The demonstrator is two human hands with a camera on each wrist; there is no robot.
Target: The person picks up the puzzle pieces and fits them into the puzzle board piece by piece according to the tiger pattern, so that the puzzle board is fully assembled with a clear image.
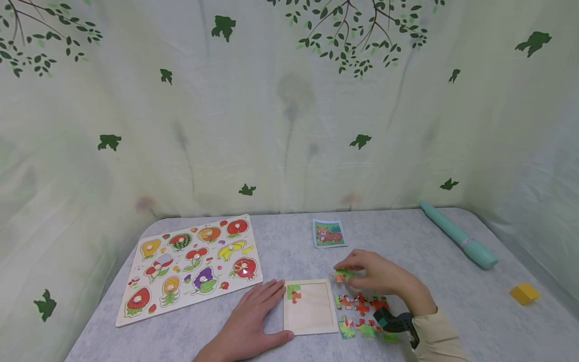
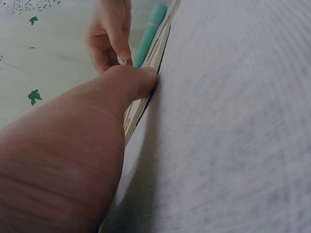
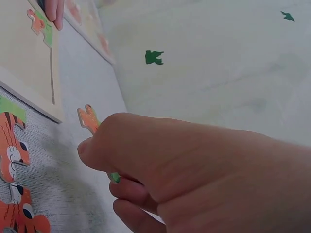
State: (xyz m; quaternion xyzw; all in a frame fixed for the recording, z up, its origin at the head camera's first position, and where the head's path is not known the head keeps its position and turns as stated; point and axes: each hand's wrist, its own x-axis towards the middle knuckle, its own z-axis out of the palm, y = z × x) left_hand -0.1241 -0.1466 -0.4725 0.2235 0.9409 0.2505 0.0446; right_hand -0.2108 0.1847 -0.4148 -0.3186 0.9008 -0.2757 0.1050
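Observation:
My right hand (image 1: 377, 274) pinches a green-and-orange jigsaw piece (image 1: 342, 275) above the table, just off the upper right corner of a square wooden puzzle tray (image 1: 312, 317). In the right wrist view, the piece's orange end (image 3: 89, 119) sticks out past the thumb. One jigsaw piece (image 1: 293, 291) lies in the tray's upper left corner. My left hand (image 1: 253, 322) rests along the tray's left edge, fingers straight and thumb at the lower left corner. Several loose tiger-patterned pieces (image 1: 362, 304) lie right of the tray, partly hidden by the right wrist.
A fruit puzzle board (image 1: 185, 271) lies at the left. Behind the tray is a small picture card (image 1: 329, 234). A long teal tapered object (image 1: 457, 235) and a yellow block (image 1: 524, 293) lie at the right. A printed curtain (image 1: 271, 110) hangs behind the table.

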